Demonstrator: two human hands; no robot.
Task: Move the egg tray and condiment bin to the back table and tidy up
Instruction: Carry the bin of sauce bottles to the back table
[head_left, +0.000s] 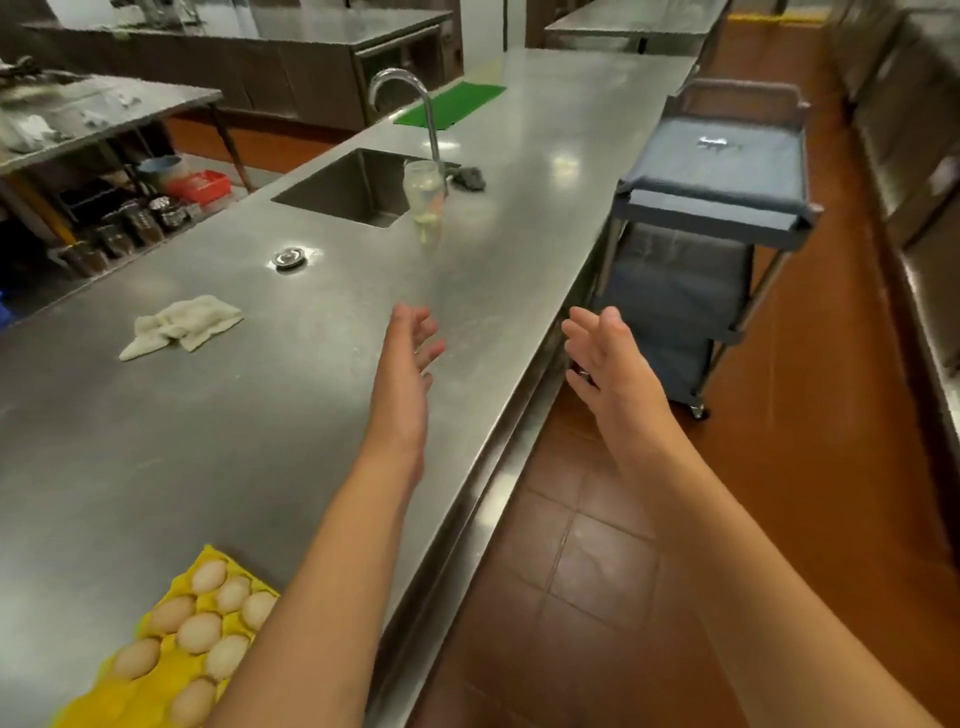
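Right now both grips hang apart and empty: left grip (410, 358) above the counter (171, 441), right grip (602, 353) past its edge; egg tray (130, 696) sits at the near edge.

We can read no text, label, brand, number or sign anywhere in this view. The clear jar (427, 191) by the sink carries some coloured marking, but it is too blurred for us to make out any letters.
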